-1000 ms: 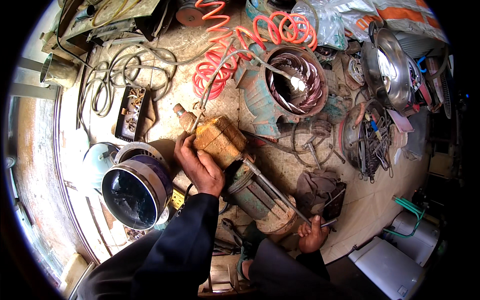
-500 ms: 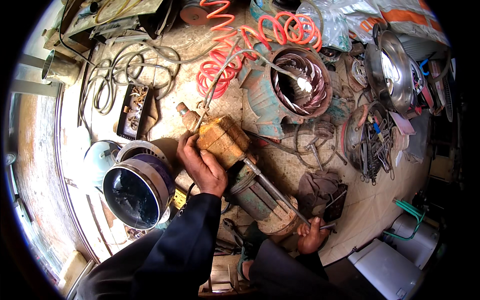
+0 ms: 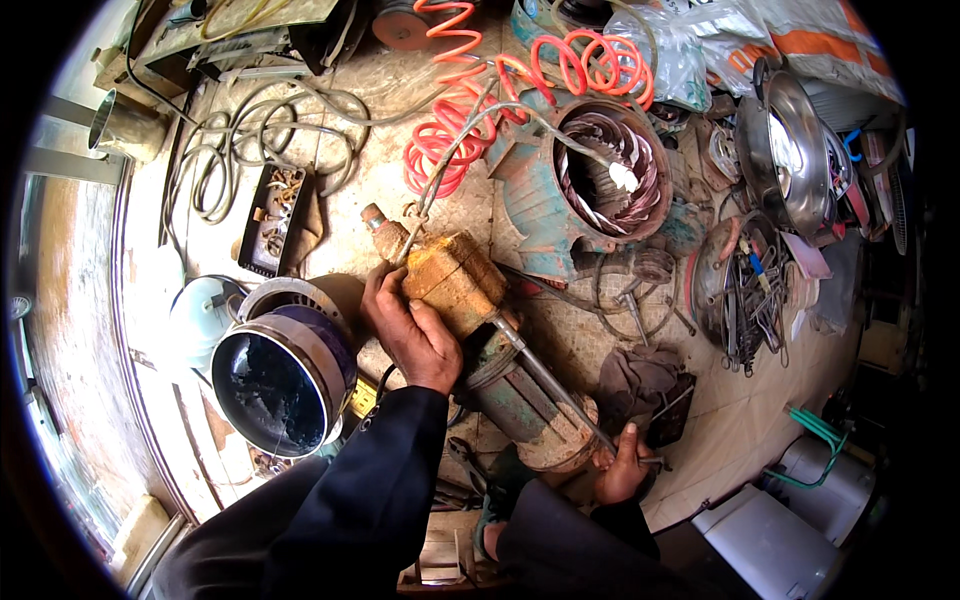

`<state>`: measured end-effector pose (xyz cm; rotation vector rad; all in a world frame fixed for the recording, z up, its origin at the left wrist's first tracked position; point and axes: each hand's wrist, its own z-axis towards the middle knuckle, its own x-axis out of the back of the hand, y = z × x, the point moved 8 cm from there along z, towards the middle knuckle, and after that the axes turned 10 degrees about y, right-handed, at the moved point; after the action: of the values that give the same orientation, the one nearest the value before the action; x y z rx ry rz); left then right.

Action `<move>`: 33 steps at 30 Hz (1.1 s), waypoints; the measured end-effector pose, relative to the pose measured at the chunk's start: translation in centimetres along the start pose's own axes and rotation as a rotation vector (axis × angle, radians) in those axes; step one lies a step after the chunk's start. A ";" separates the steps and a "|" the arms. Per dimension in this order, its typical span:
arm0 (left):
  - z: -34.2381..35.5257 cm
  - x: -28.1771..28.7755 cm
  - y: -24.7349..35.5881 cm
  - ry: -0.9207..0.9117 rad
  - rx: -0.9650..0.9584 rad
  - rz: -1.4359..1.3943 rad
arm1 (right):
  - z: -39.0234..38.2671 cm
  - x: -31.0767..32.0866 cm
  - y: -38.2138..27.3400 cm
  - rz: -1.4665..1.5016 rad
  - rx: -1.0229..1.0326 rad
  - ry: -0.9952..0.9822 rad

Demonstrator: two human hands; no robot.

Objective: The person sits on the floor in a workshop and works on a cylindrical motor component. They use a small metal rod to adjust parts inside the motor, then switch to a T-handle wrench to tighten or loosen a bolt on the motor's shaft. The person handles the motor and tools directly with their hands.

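Note:
My left hand is wrapped round the near-left side of a rusty orange-brown metal housing, its fingers partly hidden. A threaded stub sticks out at the housing's far end. From the near side a long steel rod tool, like a socket wrench extension, slants down to the right. My right hand grips the near end of that tool, where a short crossbar shows. Beneath the rod lies a worn green cylindrical motor body with a tan end.
An open blue-green motor casing with windings stands behind. Coiled red air hose lies beside it. At left are a dark-filled pot and a black parts tray. A bowl of tools, a rag and a steel basin are right.
The whole view has shifted slightly. The tool's crossbar end by my right hand sits a little lower. Both hands keep their grips.

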<state>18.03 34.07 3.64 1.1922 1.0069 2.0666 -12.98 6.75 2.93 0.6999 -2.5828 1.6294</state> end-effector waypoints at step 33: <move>-0.1 0.0 -0.2 0.003 0.006 0.009 | 0.4 -0.5 0.4 -0.080 -0.201 -0.032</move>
<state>17.95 34.16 3.49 1.1988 1.0116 2.0745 -12.63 6.71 2.29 0.8082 -2.6523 1.3243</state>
